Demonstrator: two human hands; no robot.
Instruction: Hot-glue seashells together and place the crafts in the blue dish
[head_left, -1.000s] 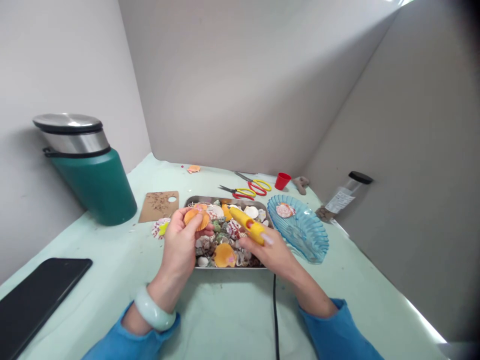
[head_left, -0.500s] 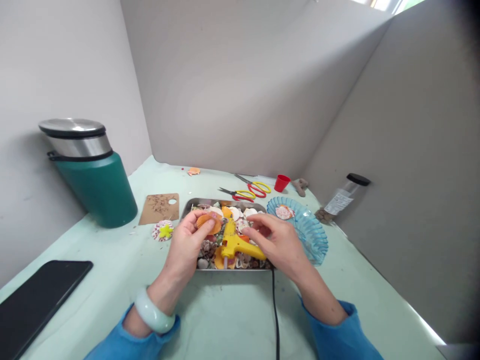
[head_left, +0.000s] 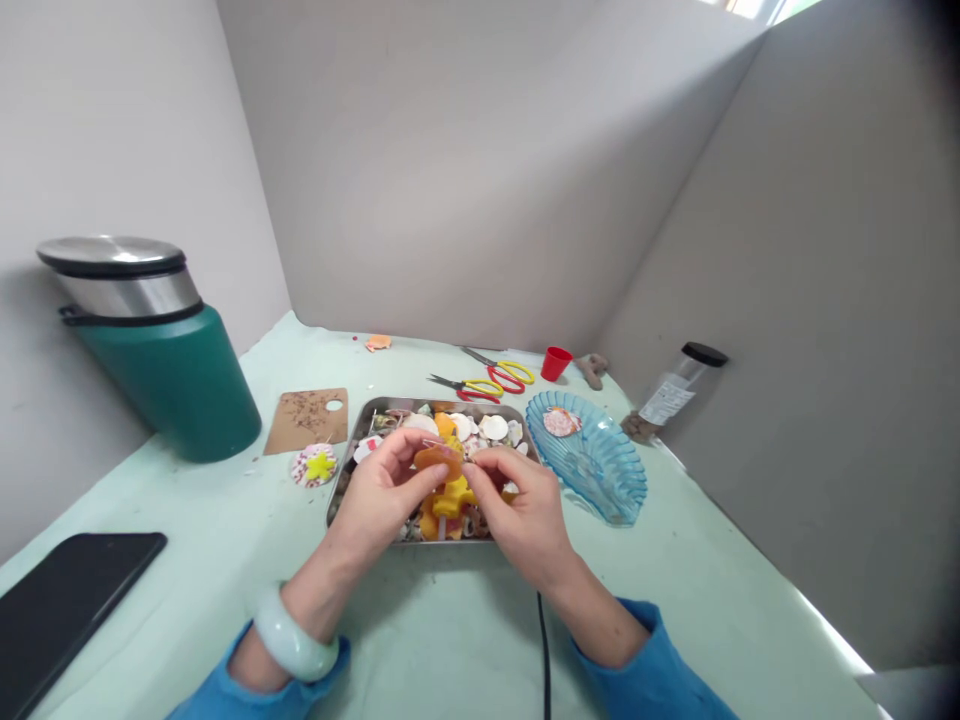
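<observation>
Lying beneath the orange shell (head_left: 438, 460): yellow glue gun (head_left: 452, 498), tray (head_left: 409, 402).

Yellow glue gun (head_left: 448, 503): handle largely hidden by the right hand (head_left: 529, 510); tray (head_left: 450, 542): near corners covered by the left hand (head_left: 379, 490) and right hand; contact between right hand and orange shell (head_left: 436, 461): too small to determine; phone (head_left: 71, 610): cut off at left edge; cable (head_left: 544, 650): cut off at bottom edge; label (head_left: 666, 399): text illegible.

Can't read any text here tbh. There's a white label (head_left: 667, 400) with print on the clear jar (head_left: 688, 371), but it's too small and blurry.
</observation>
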